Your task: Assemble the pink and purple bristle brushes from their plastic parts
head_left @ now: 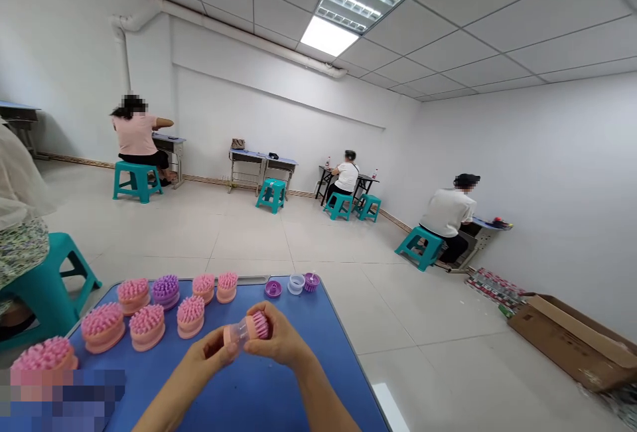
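Observation:
Both hands hold a pink bristle brush [242, 332] with a clear middle section, tilted over the blue table [239, 385]. The fingers of my left hand [212, 350] pinch its peach-coloured end. My right hand [279, 338] is closed round the pink bristle end, covering part of it. Several similar pink brushes [147, 327] stand bristles up to the left, with one purple brush [166, 291] among them. Along the far edge lie a purple round part [273, 288], a translucent ring [295, 284] and a purple bristle head [311, 282].
At the left, a person in a light top [20, 180] sits on a teal stool [60, 279] close to the table. Other people sit at desks along the walls. An open cardboard box [572, 346] lies on the floor at the right.

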{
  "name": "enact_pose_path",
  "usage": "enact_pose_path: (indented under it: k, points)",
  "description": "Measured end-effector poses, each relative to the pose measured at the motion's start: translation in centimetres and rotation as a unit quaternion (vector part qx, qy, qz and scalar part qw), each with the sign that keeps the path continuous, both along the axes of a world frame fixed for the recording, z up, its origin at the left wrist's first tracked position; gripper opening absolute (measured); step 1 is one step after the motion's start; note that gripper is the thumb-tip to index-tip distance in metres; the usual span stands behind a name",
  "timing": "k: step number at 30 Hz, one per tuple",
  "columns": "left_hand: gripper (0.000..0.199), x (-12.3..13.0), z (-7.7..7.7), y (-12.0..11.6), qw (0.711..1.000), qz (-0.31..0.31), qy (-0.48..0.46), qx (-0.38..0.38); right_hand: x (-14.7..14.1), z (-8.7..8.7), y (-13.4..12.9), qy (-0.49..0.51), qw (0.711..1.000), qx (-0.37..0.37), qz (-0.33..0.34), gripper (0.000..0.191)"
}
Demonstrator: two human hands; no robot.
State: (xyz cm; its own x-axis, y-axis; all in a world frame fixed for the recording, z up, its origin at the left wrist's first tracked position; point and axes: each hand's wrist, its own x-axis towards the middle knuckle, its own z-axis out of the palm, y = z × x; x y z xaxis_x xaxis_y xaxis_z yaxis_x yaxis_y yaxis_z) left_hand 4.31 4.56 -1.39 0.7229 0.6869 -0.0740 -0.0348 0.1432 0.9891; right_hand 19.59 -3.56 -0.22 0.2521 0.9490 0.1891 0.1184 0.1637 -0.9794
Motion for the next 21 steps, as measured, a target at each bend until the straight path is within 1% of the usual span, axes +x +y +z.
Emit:
enact_pose_path:
  k: [2,5,7,9,11,13,15,17,19,21]
  points:
    - [0.056,0.1,-0.5,0.0,0.999,0.025,-0.020,0.018,0.2,-0.2,0.0,0.007,1.000,-0.010,0.000,0.040]
    - [0.063,0.3,-1.3,0.3,0.999,0.035,-0.014,0.026,0.5,-0.3,0.0,0.008,0.999,-0.038,0.006,0.043]
    - [0.064,0.2,-1.4,0.5,0.998,0.038,-0.004,0.042,0.5,-0.3,0.0,-0.002,0.999,-0.051,0.004,0.043]
    - [0.059,0.2,-1.2,0.7,0.997,0.030,0.012,0.064,0.5,-0.1,0.0,-0.011,0.999,-0.051,0.004,0.042]
    - [0.052,0.1,-0.8,0.8,0.997,0.004,0.039,0.067,0.3,0.1,0.0,-0.023,0.999,-0.035,0.010,0.042]
    - [0.050,0.0,-0.4,0.8,0.997,-0.001,0.060,0.050,0.1,0.3,-0.1,-0.043,0.999,-0.013,0.020,0.043]
    - [0.052,0.0,-0.2,0.7,0.996,0.009,0.088,0.026,0.0,0.3,-0.2,-0.066,0.997,0.002,0.032,0.045]
    - [0.052,-0.1,-0.1,0.7,0.993,0.012,0.112,0.020,0.1,0.2,-0.2,-0.075,0.996,0.009,0.047,0.047]
    - [0.050,-0.1,-0.2,0.7,0.993,-0.002,0.112,0.035,0.3,0.0,-0.1,-0.068,0.996,0.008,0.055,0.048]
    - [0.049,0.0,-0.3,0.9,0.995,-0.017,0.080,0.062,0.5,-0.5,0.2,-0.051,0.998,-0.008,0.048,0.049]
